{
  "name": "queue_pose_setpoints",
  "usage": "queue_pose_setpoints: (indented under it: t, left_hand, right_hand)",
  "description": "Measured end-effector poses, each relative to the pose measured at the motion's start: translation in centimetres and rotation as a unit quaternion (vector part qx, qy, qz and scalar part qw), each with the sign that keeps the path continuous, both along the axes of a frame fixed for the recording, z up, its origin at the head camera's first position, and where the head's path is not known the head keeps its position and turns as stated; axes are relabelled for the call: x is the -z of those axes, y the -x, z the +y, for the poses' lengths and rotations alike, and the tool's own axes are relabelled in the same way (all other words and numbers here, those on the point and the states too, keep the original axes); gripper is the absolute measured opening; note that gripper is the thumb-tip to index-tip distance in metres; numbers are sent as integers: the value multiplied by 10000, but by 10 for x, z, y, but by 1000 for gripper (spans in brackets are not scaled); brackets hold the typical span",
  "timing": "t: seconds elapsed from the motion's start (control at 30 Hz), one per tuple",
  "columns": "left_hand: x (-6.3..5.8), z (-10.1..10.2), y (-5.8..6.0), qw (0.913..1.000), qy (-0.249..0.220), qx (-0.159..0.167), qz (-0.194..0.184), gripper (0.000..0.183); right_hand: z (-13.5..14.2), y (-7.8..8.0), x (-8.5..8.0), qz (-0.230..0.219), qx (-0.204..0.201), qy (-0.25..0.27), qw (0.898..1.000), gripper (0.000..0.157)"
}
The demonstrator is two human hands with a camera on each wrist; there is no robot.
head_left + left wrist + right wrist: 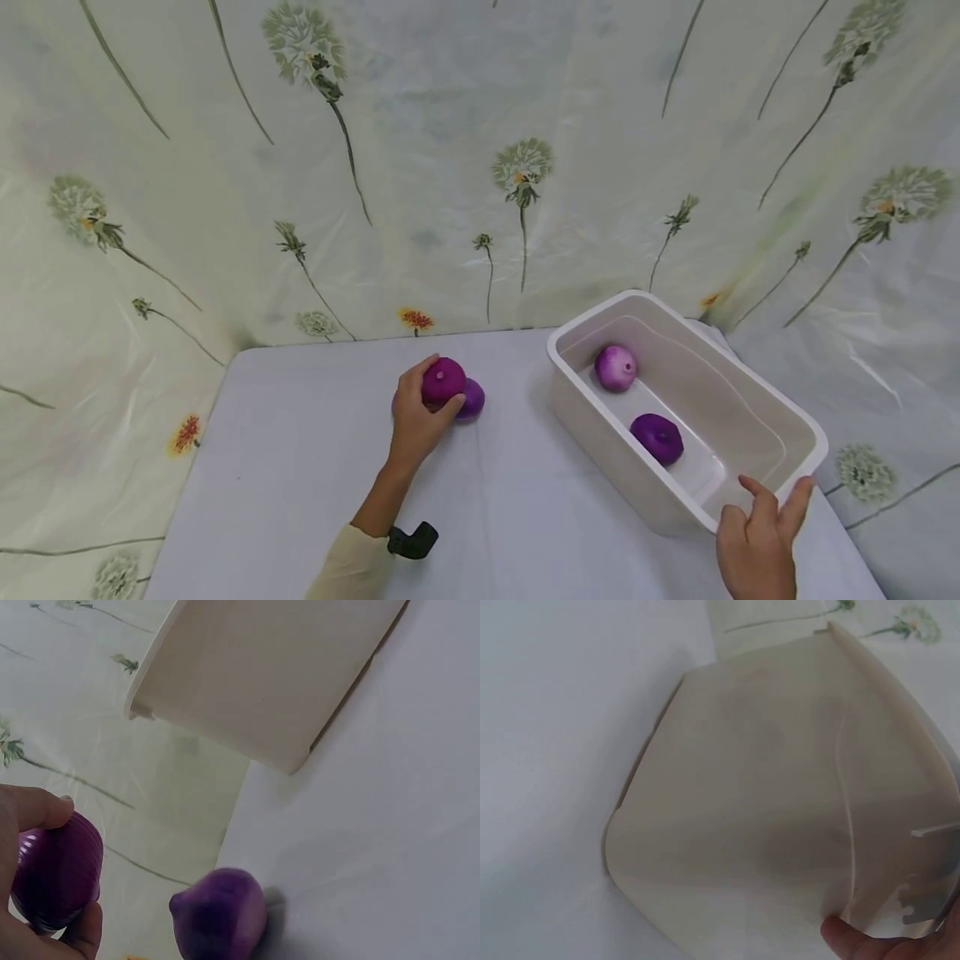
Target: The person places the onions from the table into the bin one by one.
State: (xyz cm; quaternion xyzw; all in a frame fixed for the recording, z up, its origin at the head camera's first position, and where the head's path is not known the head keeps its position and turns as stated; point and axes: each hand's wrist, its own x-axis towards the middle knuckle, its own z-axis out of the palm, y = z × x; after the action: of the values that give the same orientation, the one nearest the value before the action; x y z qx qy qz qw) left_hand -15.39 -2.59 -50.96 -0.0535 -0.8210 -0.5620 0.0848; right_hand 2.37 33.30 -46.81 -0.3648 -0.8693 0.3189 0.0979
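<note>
My left hand (420,421) holds a reddish-purple onion (443,381) between thumb and fingers. In the left wrist view, the ribbed side of this onion (61,874) shows between the fingertips. Just beyond it, a darker purple onion (472,400) lies on the table, partly covered in the head view. A sliver of purple also peeks out left of the hand. At the near corner of a whitish plastic bin (600,450), my right hand (759,542) grips the rim, its thumb (847,939) against the outer wall and a finger reaching over the inside.
Inside the bin lie a pale purple-and-white onion (616,368) and a dark purple one (657,439). A white cloth covers the table (300,433). Dandelion-print sheeting (450,167) hangs behind and along both sides. A black strap device (413,541) sits on the left wrist.
</note>
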Motion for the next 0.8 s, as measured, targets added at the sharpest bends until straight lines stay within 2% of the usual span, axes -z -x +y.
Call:
queue_pose_setpoints:
  t: [0.3,0.5,0.8]
  left_hand:
    - [-24,43,5,9976,-110,652,210,67]
    - [-42,69,7,9942,32,1005,369,67]
    - [-56,102,7,9862,-89,1599,421,66]
  right_hand:
    - [-2,0,0,64,-34,-29,10000,49]
    - [-1,0,-2,7,-10,-41,10000,49]
    - [-2,-1,-2,69,-6,18,10000,48]
